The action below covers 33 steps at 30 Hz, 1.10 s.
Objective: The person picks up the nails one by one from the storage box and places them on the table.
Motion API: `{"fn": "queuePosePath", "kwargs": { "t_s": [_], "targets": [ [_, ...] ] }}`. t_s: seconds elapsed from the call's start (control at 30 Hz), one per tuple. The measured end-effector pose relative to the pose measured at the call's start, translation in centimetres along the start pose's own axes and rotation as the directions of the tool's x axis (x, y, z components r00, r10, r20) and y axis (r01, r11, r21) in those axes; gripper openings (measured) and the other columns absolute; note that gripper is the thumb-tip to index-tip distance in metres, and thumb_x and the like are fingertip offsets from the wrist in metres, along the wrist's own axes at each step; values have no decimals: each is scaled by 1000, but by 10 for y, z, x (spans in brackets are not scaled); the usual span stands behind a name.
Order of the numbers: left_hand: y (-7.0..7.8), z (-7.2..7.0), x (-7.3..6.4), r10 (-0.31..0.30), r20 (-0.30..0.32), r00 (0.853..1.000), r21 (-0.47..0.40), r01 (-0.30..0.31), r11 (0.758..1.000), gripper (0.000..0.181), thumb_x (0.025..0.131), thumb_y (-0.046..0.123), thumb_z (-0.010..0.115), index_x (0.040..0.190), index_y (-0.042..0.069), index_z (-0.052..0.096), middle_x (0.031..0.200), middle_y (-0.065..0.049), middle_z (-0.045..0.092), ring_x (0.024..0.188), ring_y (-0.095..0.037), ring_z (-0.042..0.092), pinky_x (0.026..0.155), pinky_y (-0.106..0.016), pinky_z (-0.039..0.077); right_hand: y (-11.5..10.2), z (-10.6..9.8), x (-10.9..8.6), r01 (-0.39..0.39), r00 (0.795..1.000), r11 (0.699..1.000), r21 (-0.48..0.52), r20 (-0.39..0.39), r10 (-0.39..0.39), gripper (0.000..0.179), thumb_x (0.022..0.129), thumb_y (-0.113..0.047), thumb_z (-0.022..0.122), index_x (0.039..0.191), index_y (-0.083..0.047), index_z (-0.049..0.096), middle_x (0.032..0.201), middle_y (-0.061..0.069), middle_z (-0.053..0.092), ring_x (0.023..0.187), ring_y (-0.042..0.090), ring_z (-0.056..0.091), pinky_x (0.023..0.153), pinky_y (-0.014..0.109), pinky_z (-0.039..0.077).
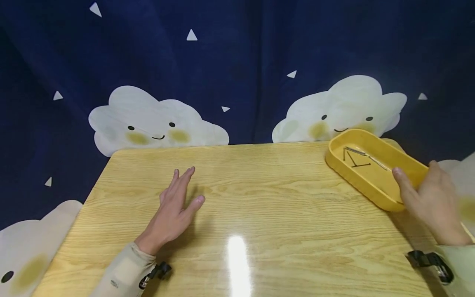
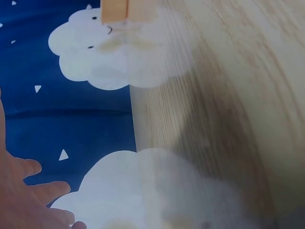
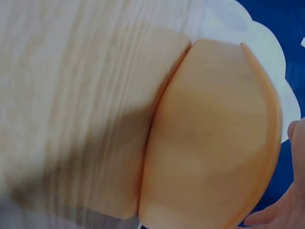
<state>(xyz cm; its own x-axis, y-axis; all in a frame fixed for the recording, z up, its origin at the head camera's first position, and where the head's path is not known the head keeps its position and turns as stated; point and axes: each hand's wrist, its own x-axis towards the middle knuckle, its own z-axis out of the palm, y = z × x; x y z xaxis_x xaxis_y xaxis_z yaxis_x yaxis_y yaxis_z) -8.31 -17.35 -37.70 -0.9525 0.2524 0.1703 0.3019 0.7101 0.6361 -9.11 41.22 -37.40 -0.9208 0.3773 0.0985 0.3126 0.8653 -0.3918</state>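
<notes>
A yellow oblong tray (image 1: 358,177) with rounded ends stands at the right of the wooden table. Inside lie several thin dark rods (image 1: 356,161) and a slim silver one (image 1: 377,163). My right hand (image 1: 434,202) is over the tray's near right end, thumb and fingers spread apart, the thumb overlapping its inside. In the right wrist view, the tray's outer wall (image 3: 209,133) fills the middle, and the fingers show beyond its rim. My left hand (image 1: 170,214) hovers over the left half of the table, fingers extended and thumb apart, holding nothing.
The pale wooden table (image 1: 259,198) has rounded back corners and a bright light reflection near the front. Behind it hangs a dark blue curtain (image 1: 241,62) with smiling clouds and small white triangles. A dark strap (image 1: 430,264) is on my right wrist.
</notes>
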Motion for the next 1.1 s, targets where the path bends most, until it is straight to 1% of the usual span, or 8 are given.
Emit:
{"fn": "queuePosePath", "kwargs": {
  "t_s": [0.27,0.37,0.53,0.67,0.77,0.9,1.0,1.1],
  "targets": [
    [2,3,4,-9,7,1000,-10,9,1000,72,106,44,50,167,24,16,174,-7,22,164,-36,2,122,-70,12,15,1,12,-46,997,999,25,70,44,108,102,-67,25,153,22,-9,157,52,-3,148,67,7,122,75,14],
    [2,5,5,-20,16,1000,-18,20,1000,72,106,45,49,166,24,16,174,-7,22,164,-36,3,122,-70,12,20,3,15,-79,992,996,29,99,76,107,102,-66,25,153,22,-9,155,54,1,146,68,11,120,76,17],
    [3,8,8,-31,32,999,-34,32,999,71,107,43,49,166,23,16,174,-6,20,164,-35,3,123,-69,11,24,3,18,-100,989,994,38,112,95,106,102,-64,33,152,24,0,147,57,15,132,71,25,111,78,26],
    [5,11,11,-37,40,999,-51,39,998,69,107,43,48,166,22,17,174,-9,20,164,-37,5,124,-69,11,25,3,19,-150,977,988,43,160,141,112,101,-63,40,154,18,-15,156,53,1,144,70,15,118,76,21],
    [6,13,13,-49,48,998,-66,52,996,68,108,46,45,166,22,18,174,-10,18,164,-37,6,125,-68,11,25,2,21,-213,960,976,44,194,201,114,101,-61,42,152,13,-27,157,51,-2,146,69,14,120,74,21],
    [6,17,16,-55,56,997,-74,59,995,68,109,47,42,166,20,18,175,-10,17,164,-36,6,124,-70,11,27,2,22,-250,952,965,75,201,231,100,102,-50,45,156,14,-11,143,54,25,124,65,40,103,73,39],
    [6,19,18,-57,59,997,-73,61,995,68,109,47,41,166,19,17,174,-12,17,164,-37,6,124,-72,10,30,3,22,-245,955,964,103,198,222,87,100,-37,47,151,19,2,127,48,33,107,56,43,88,66,42],
    [5,22,19,-61,64,996,-75,65,995,67,109,47,40,166,20,17,174,-14,16,164,-37,6,124,-73,10,32,3,23,-238,957,964,120,197,212,81,96,-24,46,150,20,5,122,45,35,104,53,42,85,62,40]
  ]
}}
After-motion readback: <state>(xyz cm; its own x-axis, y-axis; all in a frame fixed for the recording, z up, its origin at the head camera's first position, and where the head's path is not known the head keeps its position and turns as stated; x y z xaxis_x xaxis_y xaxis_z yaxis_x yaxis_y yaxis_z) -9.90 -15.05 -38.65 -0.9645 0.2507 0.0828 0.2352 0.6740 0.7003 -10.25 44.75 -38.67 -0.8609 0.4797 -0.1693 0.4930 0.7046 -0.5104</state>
